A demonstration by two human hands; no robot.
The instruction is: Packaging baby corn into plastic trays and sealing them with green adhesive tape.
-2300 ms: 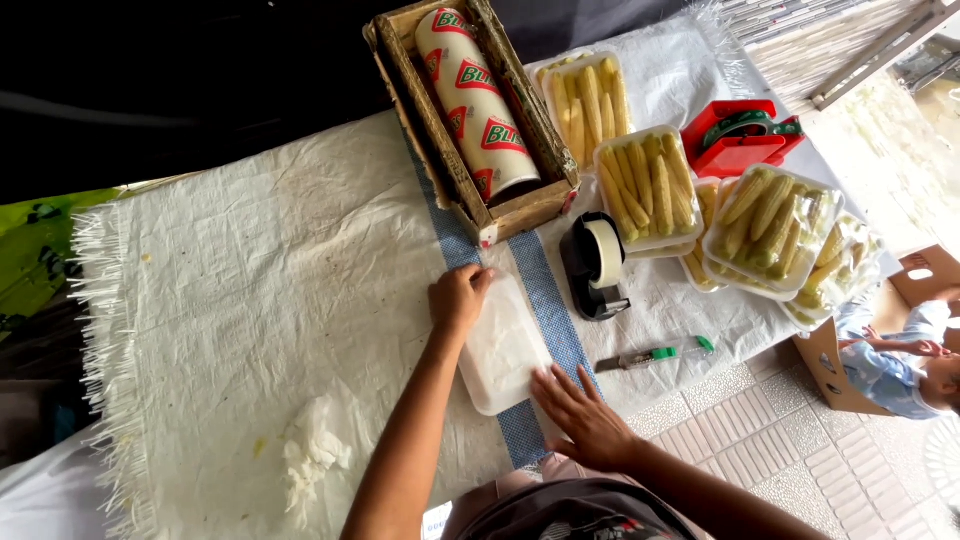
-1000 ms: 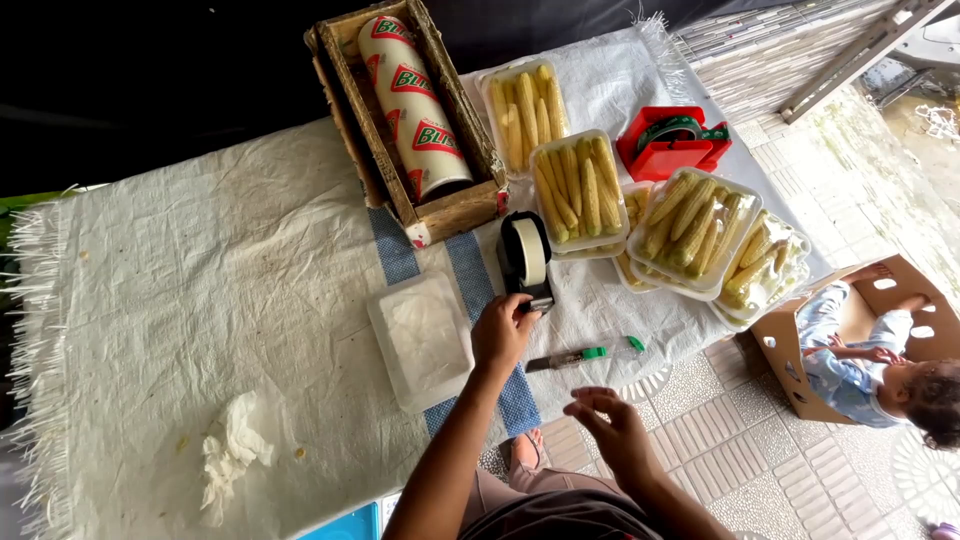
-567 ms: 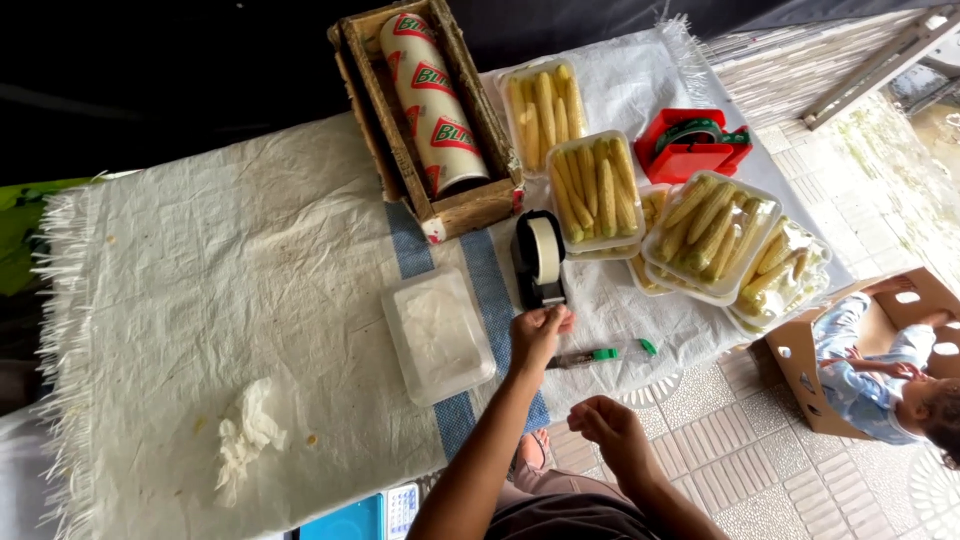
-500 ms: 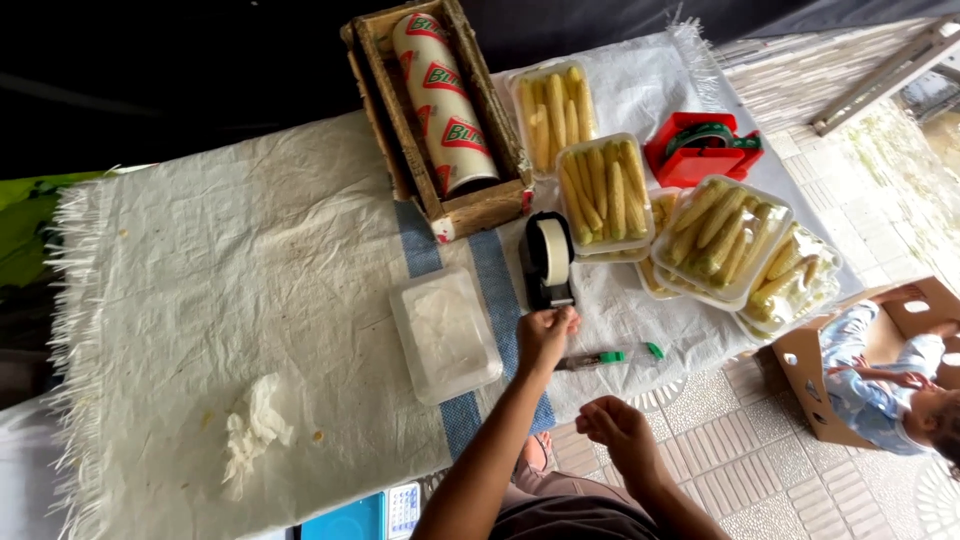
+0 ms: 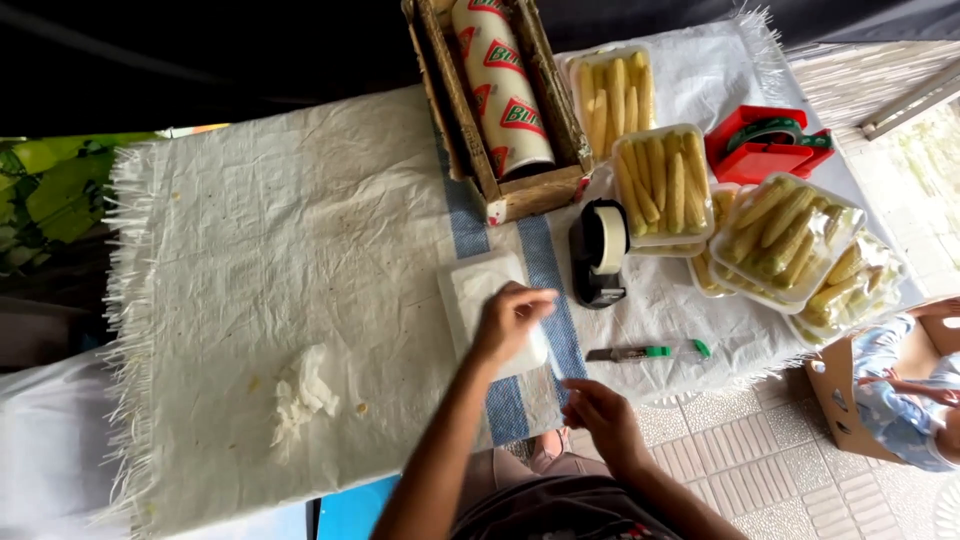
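Wrapped in clear film, a white tray is seen lying flat on the woven white cloth, beside its blue stripe. Further left, a crumpled white tissue is seen on the cloth, well apart from the tray. The left hand is laid on the tray's near end, fingers bent and pressing down on the film. The right hand is held just off the table's near edge, fingers loosely curled; whether anything is pinched between them cannot be told. Behind the tray, a wooden box holding a roll of cling film is placed. To the right, a black tape dispenser is stood, with a green-ended cutter lying below it. Packed trays of baby corn are grouped further right, near a red tape dispenser.
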